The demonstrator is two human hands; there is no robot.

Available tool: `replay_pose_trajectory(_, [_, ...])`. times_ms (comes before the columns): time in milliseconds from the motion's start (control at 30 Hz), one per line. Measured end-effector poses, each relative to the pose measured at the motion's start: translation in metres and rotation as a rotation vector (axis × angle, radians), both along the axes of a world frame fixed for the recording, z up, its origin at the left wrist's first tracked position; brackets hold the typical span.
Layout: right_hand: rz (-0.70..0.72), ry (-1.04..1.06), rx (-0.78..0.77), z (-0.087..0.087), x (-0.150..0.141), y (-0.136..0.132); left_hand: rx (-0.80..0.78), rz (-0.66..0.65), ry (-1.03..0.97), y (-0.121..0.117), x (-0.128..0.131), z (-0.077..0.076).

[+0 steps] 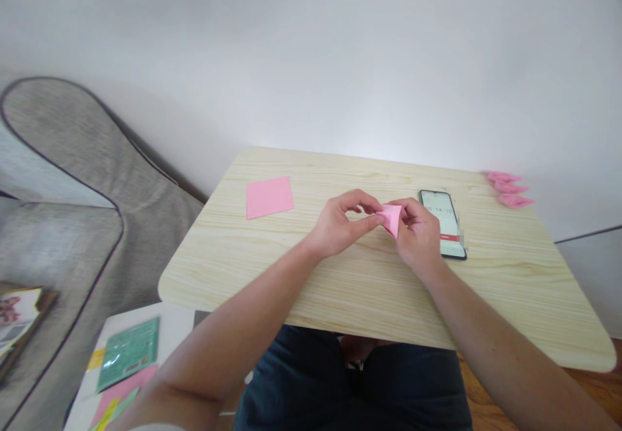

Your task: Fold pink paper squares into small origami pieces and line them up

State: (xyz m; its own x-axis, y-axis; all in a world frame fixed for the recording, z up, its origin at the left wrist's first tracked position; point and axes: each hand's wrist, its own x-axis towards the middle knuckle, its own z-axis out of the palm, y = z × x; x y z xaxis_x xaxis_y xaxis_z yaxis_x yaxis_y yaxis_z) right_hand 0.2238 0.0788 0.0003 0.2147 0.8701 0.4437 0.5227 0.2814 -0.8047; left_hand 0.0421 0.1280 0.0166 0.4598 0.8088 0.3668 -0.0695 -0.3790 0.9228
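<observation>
Over the middle of a pale wooden table (369,288), both of my hands pinch a small folded pink paper (391,218). My left hand (340,223) grips its left corner between thumb and fingers. My right hand (418,233) holds its right side, fingers curled around it. The paper is folded into a pointed shape, held just above the tabletop.
A flat pink paper square (269,197) lies on the table's left part. A phone (442,222) with a lit screen rests beside my right hand. Three folded pink pieces (508,188) sit at the far right corner. A grey sofa (63,178) and papers (127,353) are at left.
</observation>
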Motion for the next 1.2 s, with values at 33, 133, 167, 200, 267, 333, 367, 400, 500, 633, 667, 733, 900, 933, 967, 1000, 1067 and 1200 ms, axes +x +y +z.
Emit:
replay_pose_trajectory(33, [0.003,0.011,-0.004,0.0,0.0,0.0,0.002,0.0,-0.006,0.0,0.0,0.0])
replay_pose_trajectory(133, [0.004,0.05,-0.015,0.001,0.0,0.0,0.011,0.002,-0.024,0.0,0.0,0.0])
replay_pose_trajectory(167, [0.002,0.062,-0.017,0.001,0.0,0.001,0.014,0.005,-0.027,0.001,0.0,0.0])
replay_pose_trajectory(200, [0.0,0.071,-0.021,0.001,0.0,0.001,0.017,0.009,-0.028,0.001,0.0,0.0])
replay_pose_trajectory(267, [0.003,0.098,-0.03,0.002,0.0,0.002,0.028,0.021,-0.024,0.001,0.0,0.001])
replay_pose_trajectory(333, [0.016,0.132,-0.039,0.003,-0.001,0.002,0.042,0.027,-0.019,0.001,-0.001,0.001])
replay_pose_trajectory(367, [0.024,0.146,-0.044,0.004,-0.001,0.002,0.047,0.029,-0.016,0.001,-0.001,0.001])
replay_pose_trajectory(400, [0.029,0.155,-0.045,0.004,-0.001,0.002,0.051,0.032,-0.013,0.001,-0.001,0.001])
replay_pose_trajectory(500, [0.039,0.158,-0.044,0.006,-0.001,0.002,0.055,0.036,0.001,0.001,-0.001,0.001])
replay_pose_trajectory(633, [0.069,0.132,-0.021,0.009,0.0,0.002,0.069,0.048,0.008,0.001,-0.001,0.002])
replay_pose_trajectory(667, [0.074,0.127,-0.019,0.01,0.0,0.002,0.074,0.055,0.011,0.001,-0.001,0.002])
replay_pose_trajectory(733, [0.092,0.12,-0.034,0.013,0.0,0.003,0.082,0.073,0.017,0.001,-0.001,0.002])
replay_pose_trajectory(900, [0.187,0.113,-0.107,0.014,0.003,0.004,0.084,0.156,0.052,0.001,-0.001,0.003])
replay_pose_trajectory(933, [0.202,0.126,-0.127,0.013,0.003,0.004,0.083,0.171,0.059,0.001,-0.001,0.003])
replay_pose_trajectory(967, [0.216,0.149,-0.146,0.011,0.004,0.005,0.081,0.183,0.063,0.001,-0.001,0.003])
replay_pose_trajectory(1000, [0.233,0.18,-0.166,0.01,0.004,0.006,0.078,0.19,0.064,0.001,0.0,0.003])
replay_pose_trajectory(1067, [0.271,0.252,-0.194,0.006,0.004,0.007,0.06,0.199,0.063,0.001,0.0,0.002])
replay_pose_trajectory(1200, [0.266,0.294,-0.215,0.003,0.004,0.008,-0.017,0.196,0.092,0.0,0.001,0.001])
